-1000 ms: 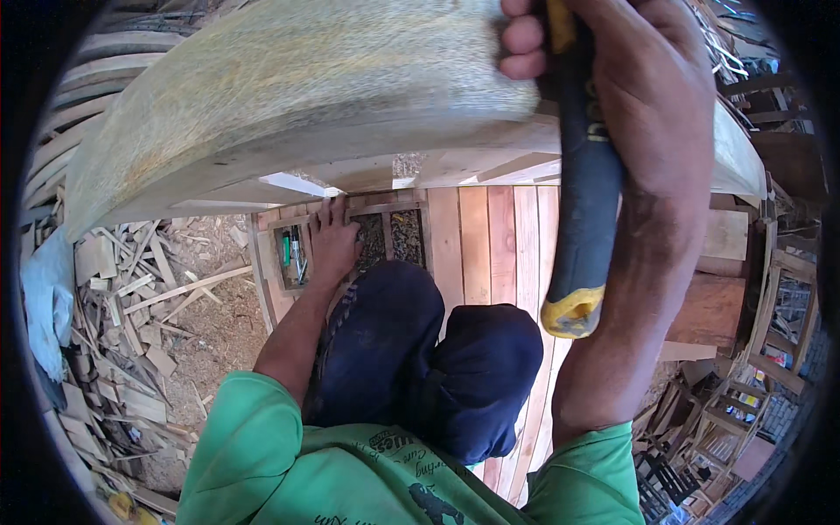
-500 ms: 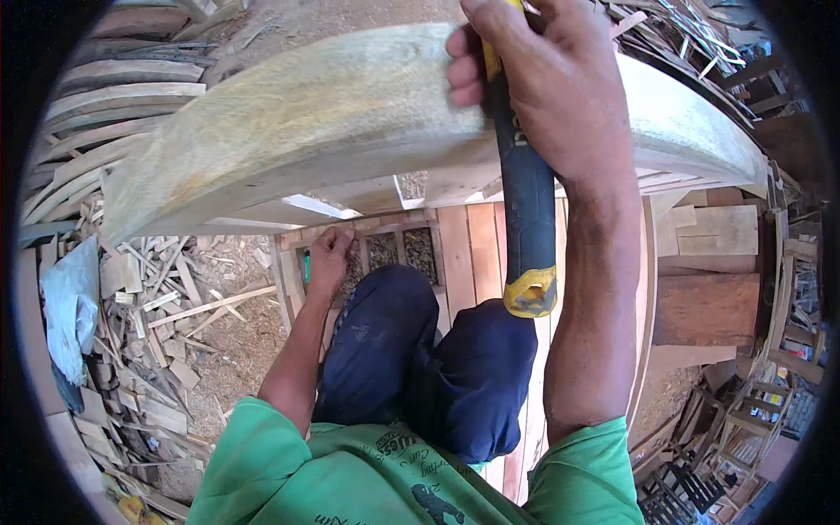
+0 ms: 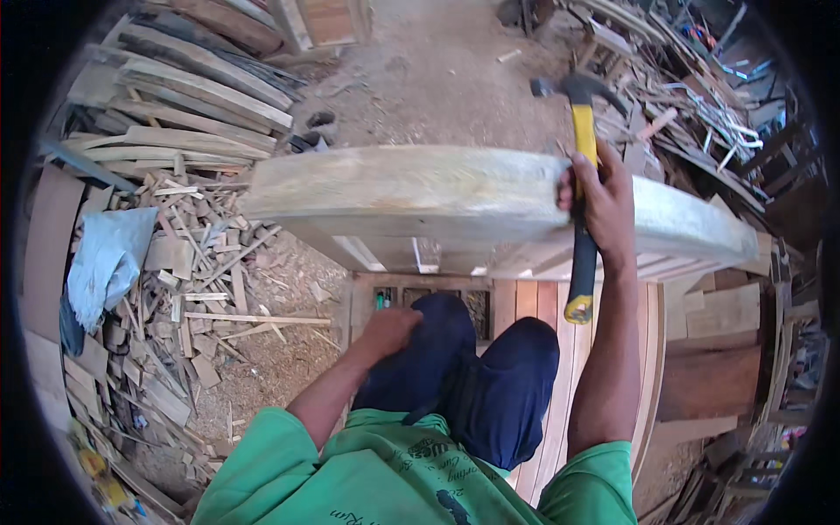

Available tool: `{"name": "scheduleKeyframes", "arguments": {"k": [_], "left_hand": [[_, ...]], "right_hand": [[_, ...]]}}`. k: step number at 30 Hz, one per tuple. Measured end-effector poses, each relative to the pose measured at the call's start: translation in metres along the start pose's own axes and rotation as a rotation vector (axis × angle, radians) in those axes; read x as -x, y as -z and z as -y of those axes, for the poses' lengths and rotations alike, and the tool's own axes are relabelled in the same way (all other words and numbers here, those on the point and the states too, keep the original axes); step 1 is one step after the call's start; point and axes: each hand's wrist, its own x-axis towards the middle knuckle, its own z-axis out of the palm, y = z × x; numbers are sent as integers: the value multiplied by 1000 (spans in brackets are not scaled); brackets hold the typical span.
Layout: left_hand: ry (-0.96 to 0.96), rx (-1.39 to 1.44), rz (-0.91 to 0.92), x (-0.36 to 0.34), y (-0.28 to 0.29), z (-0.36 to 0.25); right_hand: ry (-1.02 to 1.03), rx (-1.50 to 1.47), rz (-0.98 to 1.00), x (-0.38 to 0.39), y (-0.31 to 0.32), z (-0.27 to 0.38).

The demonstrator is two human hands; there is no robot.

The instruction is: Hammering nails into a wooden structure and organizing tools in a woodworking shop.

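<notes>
My right hand is wrapped round the yellow and black handle of a claw hammer, its metal head pointing up and away from me. The hammer is in front of the right half of a large pale wooden frame with a broad curved top rail. Slatted openings show under that rail. My left hand is closed beside my left knee; its fingertips are hidden, so I cannot tell whether they hold anything. Beneath my knees lies a planked wooden panel with square openings at its left part.
Curved timber pieces are stacked at the far left. Wood offcuts and a pale plastic bag lie to the left. A small green object is by the panel's openings. Boards and scrap wood stand at the right.
The hammer and my right hand are now lower in view, with the hammer's head visible. My left hand has drawn back from the panel's edge to my knee. The view has shifted.
</notes>
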Motion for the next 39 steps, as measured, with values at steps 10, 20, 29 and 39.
{"name": "scheduleKeyframes", "arguments": {"k": [10, 20, 29, 39], "left_hand": [[328, 1039, -57, 20, 77, -5], [62, 738, -925, 35, 290, 30], [-59, 742, -895, -43, 268, 80], [-110, 763, -932, -48, 260, 73]], "right_hand": [[220, 489, -425, 35, -15, -18], [106, 579, -71, 108, -153, 47], [129, 1013, 29, 103, -204, 34], [469, 837, 20, 67, -248, 91]]}}
